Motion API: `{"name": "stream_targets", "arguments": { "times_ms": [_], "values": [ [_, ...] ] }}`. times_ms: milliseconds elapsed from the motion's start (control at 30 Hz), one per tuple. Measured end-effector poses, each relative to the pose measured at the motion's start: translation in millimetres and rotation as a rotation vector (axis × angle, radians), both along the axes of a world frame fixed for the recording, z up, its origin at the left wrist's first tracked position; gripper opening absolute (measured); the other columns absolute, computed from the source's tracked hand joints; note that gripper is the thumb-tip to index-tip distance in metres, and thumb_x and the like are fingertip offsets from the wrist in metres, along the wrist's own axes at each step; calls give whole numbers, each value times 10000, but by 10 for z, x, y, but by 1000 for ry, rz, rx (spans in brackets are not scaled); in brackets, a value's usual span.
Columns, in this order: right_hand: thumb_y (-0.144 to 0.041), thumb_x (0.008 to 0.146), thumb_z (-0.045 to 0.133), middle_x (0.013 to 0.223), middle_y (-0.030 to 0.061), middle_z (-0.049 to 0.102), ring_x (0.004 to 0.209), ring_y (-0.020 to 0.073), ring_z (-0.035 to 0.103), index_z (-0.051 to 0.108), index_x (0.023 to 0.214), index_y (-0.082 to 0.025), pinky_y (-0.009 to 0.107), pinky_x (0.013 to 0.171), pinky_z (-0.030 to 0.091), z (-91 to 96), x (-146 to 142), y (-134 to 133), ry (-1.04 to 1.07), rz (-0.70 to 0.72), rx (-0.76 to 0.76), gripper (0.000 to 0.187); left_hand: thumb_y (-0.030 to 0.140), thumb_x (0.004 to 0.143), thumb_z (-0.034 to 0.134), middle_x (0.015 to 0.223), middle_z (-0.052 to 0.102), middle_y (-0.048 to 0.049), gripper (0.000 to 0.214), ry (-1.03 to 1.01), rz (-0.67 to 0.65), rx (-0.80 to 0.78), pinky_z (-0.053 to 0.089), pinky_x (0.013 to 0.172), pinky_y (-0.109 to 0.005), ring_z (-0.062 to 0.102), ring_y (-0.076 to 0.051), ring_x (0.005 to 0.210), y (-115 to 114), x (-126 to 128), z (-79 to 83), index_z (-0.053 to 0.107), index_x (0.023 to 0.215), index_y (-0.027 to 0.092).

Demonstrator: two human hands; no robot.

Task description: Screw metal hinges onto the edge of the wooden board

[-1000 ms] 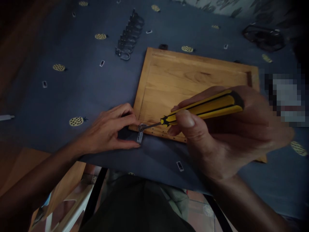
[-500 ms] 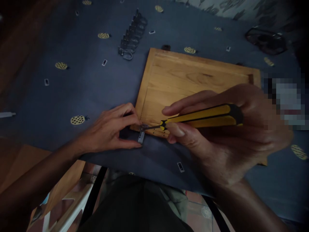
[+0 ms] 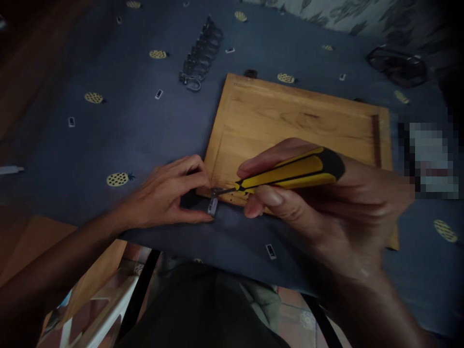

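Observation:
My right hand point(image 3: 326, 212) grips a screwdriver point(image 3: 290, 171) with a yellow and black handle. Its thin shaft points left, and the tip meets a small metal hose clamp point(image 3: 213, 204) at the near left corner of a wooden board point(image 3: 261, 121). My left hand point(image 3: 170, 191) pinches this clamp from the left, fingers above and thumb below. The fingertips partly cover the clamp, so its full shape is hidden. Part of the board lies behind my right hand.
Several similar clamps point(image 3: 201, 55) lie in a slanted row beyond the board. A dark framed object point(image 3: 397, 65) sits at the far right, near a blurred-out item point(image 3: 429, 159). A white pen-like object point(image 3: 10, 170) lies at the left edge. The patterned tablecloth point(image 3: 119, 140) covers the table.
My right hand has turned the screwdriver and shifted slightly left; the handle's end is now a little higher. My left hand stays almost still on the clamp.

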State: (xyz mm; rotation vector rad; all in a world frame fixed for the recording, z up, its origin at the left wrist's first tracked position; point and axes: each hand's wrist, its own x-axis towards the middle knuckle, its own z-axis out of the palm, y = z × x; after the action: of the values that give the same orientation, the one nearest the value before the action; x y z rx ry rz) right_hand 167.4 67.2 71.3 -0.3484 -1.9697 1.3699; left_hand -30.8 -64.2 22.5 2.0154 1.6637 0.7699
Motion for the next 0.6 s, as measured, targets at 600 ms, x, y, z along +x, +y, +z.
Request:
{"name": "stream_targets", "arguments": {
  "times_ms": [600],
  "values": [
    [-301, 841, 910, 723, -14, 691, 604, 172, 622, 698, 828, -282, 339, 480, 515, -98, -44, -16, 63, -42, 169, 213, 440, 966, 759, 1085, 622, -62, 271, -26, 21, 21, 492, 777, -324, 641, -226, 990, -7, 6, -44, 684, 1082, 206]
  ]
}}
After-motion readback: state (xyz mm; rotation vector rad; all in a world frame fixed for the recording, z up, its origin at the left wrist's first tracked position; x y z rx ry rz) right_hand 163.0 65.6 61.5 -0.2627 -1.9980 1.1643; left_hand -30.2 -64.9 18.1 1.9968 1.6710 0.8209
